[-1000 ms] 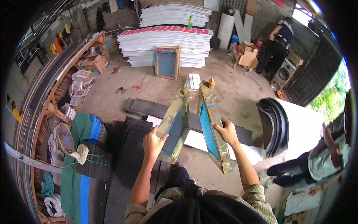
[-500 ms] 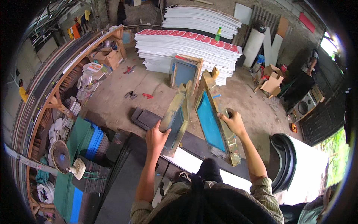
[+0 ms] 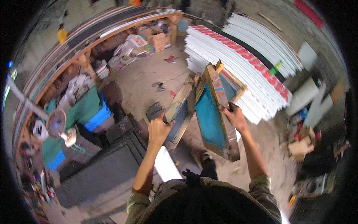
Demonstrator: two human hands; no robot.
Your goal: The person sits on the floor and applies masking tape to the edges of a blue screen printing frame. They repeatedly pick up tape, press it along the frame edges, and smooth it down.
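In my left hand [image 3: 160,128] is a wooden screen-printing frame [image 3: 180,118] with dark grey-blue mesh, its fingers closed round the outer edge. My right hand [image 3: 235,117] grips a second wooden screen-printing frame [image 3: 209,121], whose mesh is bright blue and whose wood is stained. Both frames are tilted in front of me, their far ends close together. Behind the right one, a third framed screen [image 3: 235,86] leans against a stack of white sheets [image 3: 238,69], partly covered.
Dark flat sheets [image 3: 104,175] lie low at my left, near green and blue sheets [image 3: 74,128] and a fan [image 3: 56,123]. A long wooden rack [image 3: 85,59] runs along the left. Cardboard boxes [image 3: 302,143] stand at the right. A green bottle [image 3: 276,68] rests on the white stack.
My view has swung left, so the white stack and boxes appear farther right. Both hands still hold their frames, and my body has turned away from the long dark board.
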